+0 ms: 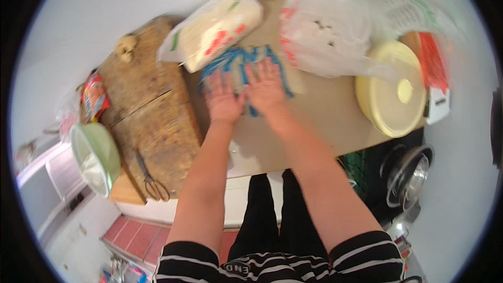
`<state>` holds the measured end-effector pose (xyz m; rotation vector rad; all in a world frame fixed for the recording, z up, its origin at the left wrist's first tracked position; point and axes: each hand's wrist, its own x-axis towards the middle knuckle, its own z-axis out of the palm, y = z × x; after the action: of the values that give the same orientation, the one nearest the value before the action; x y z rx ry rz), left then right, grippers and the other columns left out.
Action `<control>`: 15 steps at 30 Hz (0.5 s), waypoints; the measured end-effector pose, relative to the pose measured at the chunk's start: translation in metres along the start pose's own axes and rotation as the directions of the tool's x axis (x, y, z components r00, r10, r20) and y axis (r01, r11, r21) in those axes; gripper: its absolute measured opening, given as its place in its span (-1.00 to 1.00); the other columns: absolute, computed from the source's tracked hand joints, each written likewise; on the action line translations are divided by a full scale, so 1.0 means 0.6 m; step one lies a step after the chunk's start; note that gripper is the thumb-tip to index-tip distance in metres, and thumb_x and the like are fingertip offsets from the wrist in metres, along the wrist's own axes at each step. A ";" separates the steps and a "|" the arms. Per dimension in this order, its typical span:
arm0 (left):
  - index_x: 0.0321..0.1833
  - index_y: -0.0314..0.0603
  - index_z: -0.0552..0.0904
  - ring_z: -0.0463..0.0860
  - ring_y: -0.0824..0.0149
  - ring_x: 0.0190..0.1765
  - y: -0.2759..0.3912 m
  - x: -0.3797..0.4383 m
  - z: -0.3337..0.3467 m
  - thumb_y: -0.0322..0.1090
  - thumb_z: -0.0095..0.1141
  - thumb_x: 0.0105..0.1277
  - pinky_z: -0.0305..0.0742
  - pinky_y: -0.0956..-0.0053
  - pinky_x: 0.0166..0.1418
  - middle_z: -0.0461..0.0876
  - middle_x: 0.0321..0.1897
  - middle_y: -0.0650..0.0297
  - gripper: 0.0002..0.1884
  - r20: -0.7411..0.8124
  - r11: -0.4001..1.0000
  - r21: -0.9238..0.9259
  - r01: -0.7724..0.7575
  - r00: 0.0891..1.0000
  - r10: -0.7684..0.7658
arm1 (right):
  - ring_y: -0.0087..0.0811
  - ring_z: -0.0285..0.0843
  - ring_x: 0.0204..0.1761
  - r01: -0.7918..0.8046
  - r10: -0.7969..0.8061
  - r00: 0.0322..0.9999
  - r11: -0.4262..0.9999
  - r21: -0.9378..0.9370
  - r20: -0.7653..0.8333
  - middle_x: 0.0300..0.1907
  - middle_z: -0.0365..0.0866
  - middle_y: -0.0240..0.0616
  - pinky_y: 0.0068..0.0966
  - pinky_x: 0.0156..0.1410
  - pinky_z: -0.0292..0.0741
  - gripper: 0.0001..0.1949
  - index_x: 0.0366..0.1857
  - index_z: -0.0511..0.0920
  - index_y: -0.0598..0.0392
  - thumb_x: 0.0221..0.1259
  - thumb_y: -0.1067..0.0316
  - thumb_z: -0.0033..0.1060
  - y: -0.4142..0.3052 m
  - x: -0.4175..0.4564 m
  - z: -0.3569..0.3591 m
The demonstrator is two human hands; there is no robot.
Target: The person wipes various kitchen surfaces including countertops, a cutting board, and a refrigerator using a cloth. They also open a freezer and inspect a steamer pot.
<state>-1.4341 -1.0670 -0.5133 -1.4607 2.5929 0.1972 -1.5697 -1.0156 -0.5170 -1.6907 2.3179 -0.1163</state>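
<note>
A blue-patterned cloth or plastic bag (257, 53), I cannot tell which, lies on the tan tabletop (314, 114). My left hand (223, 96) rests palm down on its left part, fingers spread. Beside it my right hand (267, 86) lies flat on the middle of the same thing, fingers also apart. The two thumbs are close together. Just beyond my left hand is a clear plastic bag of pale contents (220, 27) with red and green print. Motion blur softens both hands.
At left, a worn wooden chopping board (149, 110) carries scissors (149, 177), a ginger-like root (125, 47) and a red packet (95, 96). A green basin (98, 157) stands beyond it. To the right are a white plastic bag (326, 39) and a yellow lidded tub (389, 106).
</note>
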 end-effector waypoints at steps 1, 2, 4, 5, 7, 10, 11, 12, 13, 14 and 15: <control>0.57 -0.24 0.11 -0.13 -0.14 0.61 -0.007 -0.024 0.020 0.20 -0.02 0.35 -0.20 -0.15 0.59 -0.12 0.60 -0.12 -0.13 -0.036 0.996 0.000 0.090 0.995 -0.090 | -0.06 -0.20 0.62 0.044 -0.045 0.997 0.999 0.016 0.059 0.58 0.04 -0.16 -0.02 0.64 -0.30 -0.35 0.50 0.23 -0.12 0.34 -0.09 -0.13 -0.021 -0.001 -0.007; 0.55 -0.33 0.08 -0.14 -0.17 0.61 -0.023 -0.063 0.047 0.17 -0.04 0.37 -0.22 -0.14 0.59 -0.14 0.59 -0.18 -0.12 -0.055 0.961 -0.203 0.186 0.978 -0.201 | -0.05 -0.22 0.63 0.100 -0.105 0.988 0.994 0.044 0.116 0.59 0.01 -0.16 0.00 0.64 -0.31 -0.35 0.50 0.23 -0.12 0.34 -0.10 -0.16 -0.049 -0.010 -0.017; 0.53 -0.49 0.01 -0.15 -0.25 0.60 -0.007 -0.144 0.065 0.12 -0.07 0.40 -0.23 -0.13 0.59 -0.17 0.56 -0.29 -0.12 0.009 0.938 -0.205 0.281 0.958 -0.285 | -0.08 -0.16 0.62 0.290 -0.300 0.944 0.953 0.088 0.137 0.55 0.11 -0.15 -0.03 0.65 -0.27 -0.36 0.45 0.31 -0.10 0.28 -0.06 -0.06 -0.068 -0.046 -0.010; 0.52 -0.55 -0.02 -0.16 -0.28 0.59 0.005 -0.181 0.055 0.09 -0.09 0.41 -0.23 -0.13 0.59 -0.19 0.55 -0.34 -0.12 0.057 0.962 0.001 0.272 0.961 -0.271 | -0.07 -0.10 0.60 0.358 -0.365 0.931 0.914 0.192 0.003 0.50 0.20 -0.14 -0.01 0.64 -0.23 -0.38 0.41 0.37 -0.09 0.23 0.01 0.01 -0.067 -0.071 0.012; 0.53 -0.54 -0.07 -0.16 -0.32 0.58 0.015 -0.265 0.063 0.03 -0.09 0.42 -0.22 -0.12 0.59 -0.20 0.56 -0.33 -0.13 0.087 0.967 -0.019 0.255 0.964 -0.252 | -0.12 -0.04 0.58 0.502 -0.486 0.865 0.828 0.249 -0.129 0.44 0.31 -0.18 -0.05 0.65 -0.18 -0.44 0.35 0.45 -0.10 0.19 0.11 0.09 -0.071 -0.136 0.044; 0.49 -0.56 0.05 -0.15 -0.33 0.58 0.061 -0.372 0.071 0.01 -0.05 0.40 -0.18 -0.20 0.56 -0.15 0.54 -0.34 -0.18 0.097 0.980 -0.078 0.184 0.979 -0.177 | -0.20 0.00 0.57 0.514 -0.494 0.857 0.803 0.302 -0.145 0.40 0.36 -0.29 -0.14 0.65 -0.12 -0.47 0.32 0.48 -0.15 0.20 0.13 0.11 -0.044 -0.249 0.067; 0.47 -0.55 0.10 -0.15 -0.33 0.58 0.075 -0.403 0.077 0.01 -0.02 0.39 -0.17 -0.23 0.54 -0.13 0.54 -0.35 -0.19 0.136 0.989 -0.060 0.137 0.982 -0.128 | -0.22 0.02 0.56 0.487 -0.467 0.872 0.803 0.343 -0.145 0.38 0.38 -0.31 -0.16 0.64 -0.09 -0.46 0.32 0.48 -0.15 0.19 0.13 0.13 -0.025 -0.286 0.064; 0.46 -0.54 0.14 -0.14 -0.34 0.57 0.090 -0.420 0.080 0.01 0.00 0.38 -0.16 -0.27 0.53 -0.10 0.53 -0.36 -0.20 0.175 0.994 -0.043 0.100 0.980 -0.092 | -0.23 0.03 0.56 0.446 -0.438 0.892 0.810 0.382 -0.112 0.36 0.40 -0.31 -0.17 0.63 -0.07 -0.45 0.32 0.48 -0.16 0.18 0.12 0.15 0.004 -0.319 0.050; 0.46 -0.51 0.17 -0.14 -0.35 0.57 0.111 -0.420 0.075 0.01 0.03 0.36 -0.14 -0.26 0.53 -0.09 0.53 -0.36 -0.21 0.192 0.996 -0.069 0.053 0.981 -0.039 | -0.21 0.03 0.56 0.385 -0.397 0.917 0.852 0.355 -0.041 0.34 0.41 -0.31 -0.16 0.63 -0.06 -0.45 0.32 0.47 -0.16 0.18 0.11 0.16 0.037 -0.341 0.037; 0.45 -0.48 0.20 -0.13 -0.35 0.57 0.134 -0.412 0.066 0.00 0.06 0.34 -0.12 -0.26 0.52 -0.08 0.53 -0.35 -0.22 0.206 0.995 -0.097 -0.001 0.978 0.021 | -0.20 0.03 0.56 0.311 -0.330 0.944 0.886 0.344 -0.005 0.34 0.40 -0.29 -0.14 0.62 -0.05 -0.44 0.33 0.46 -0.17 0.18 0.10 0.18 0.071 -0.362 0.025; 0.45 -0.45 0.24 -0.13 -0.36 0.57 0.150 -0.397 0.059 0.00 0.10 0.33 -0.09 -0.25 0.52 -0.07 0.53 -0.35 -0.23 0.215 0.991 -0.123 -0.055 0.973 0.081 | -0.18 0.03 0.55 0.237 -0.261 0.965 0.914 0.329 0.028 0.35 0.39 -0.27 -0.12 0.62 -0.04 -0.43 0.34 0.45 -0.18 0.18 0.10 0.20 0.105 -0.383 0.012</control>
<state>-1.3869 -0.8150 -0.4968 -1.3026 2.4892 0.4967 -1.5610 -0.7782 -0.4992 -1.7734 1.8952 -0.4538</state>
